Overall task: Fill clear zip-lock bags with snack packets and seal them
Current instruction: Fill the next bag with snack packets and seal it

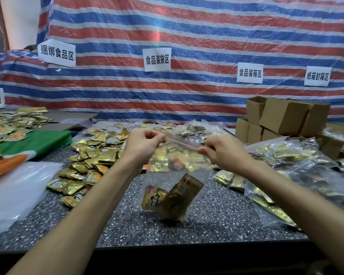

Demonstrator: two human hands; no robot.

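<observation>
Bag in the air: the clear, floppy zip-lock plastic bag (175, 175) hangs just above the speckled grey stone tabletop (127, 225), a few gold foil snack packets (173, 195) slumped in its bottom; left hand (145, 143) pinches one end of the pinkish zip strip (181, 142), right hand (222, 153) pinches the other, fingers curled tight on both. Light load, I'd say, but the film looks thin, slick and shapeless; best held on that stiffer strip, pressing along it to seal.
</observation>
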